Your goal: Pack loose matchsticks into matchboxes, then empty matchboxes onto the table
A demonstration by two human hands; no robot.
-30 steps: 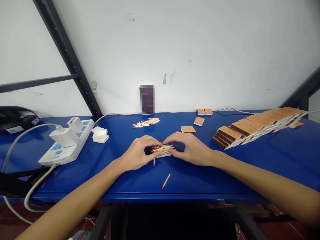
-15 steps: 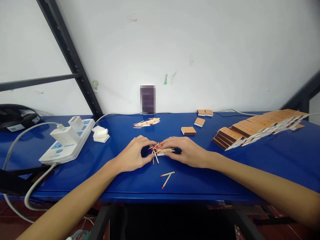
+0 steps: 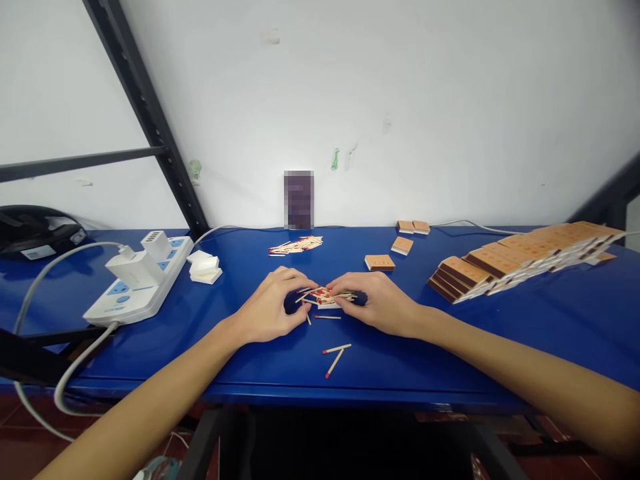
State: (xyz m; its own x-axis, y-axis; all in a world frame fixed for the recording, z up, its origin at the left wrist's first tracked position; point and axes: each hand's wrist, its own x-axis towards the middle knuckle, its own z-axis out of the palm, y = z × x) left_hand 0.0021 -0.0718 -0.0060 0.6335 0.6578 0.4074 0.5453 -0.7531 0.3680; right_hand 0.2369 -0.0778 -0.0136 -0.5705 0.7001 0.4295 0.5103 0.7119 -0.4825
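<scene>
A small white matchbox tray sits on the blue table, heaped with loose red-tipped matches. My left hand is curled at the tray's left side, thumb and fingers around match ends that stick out. From the right, my right hand closes its thumb and fingers around the heap over the tray; its grip partly hides the tray. One match lies just in front of the tray. Closer to the table edge, two more matches lie with their ends nearly touching.
A pile of matches lies further back. White trays are stacked at left near a power strip with chargers and cables. Closed matchboxes lie behind my right hand; a long stack of matchboxes stands at right.
The matches at the tray lie flatter and more gathered between my hands. One match now lies separately in front of the tray. The view has shifted slightly.
</scene>
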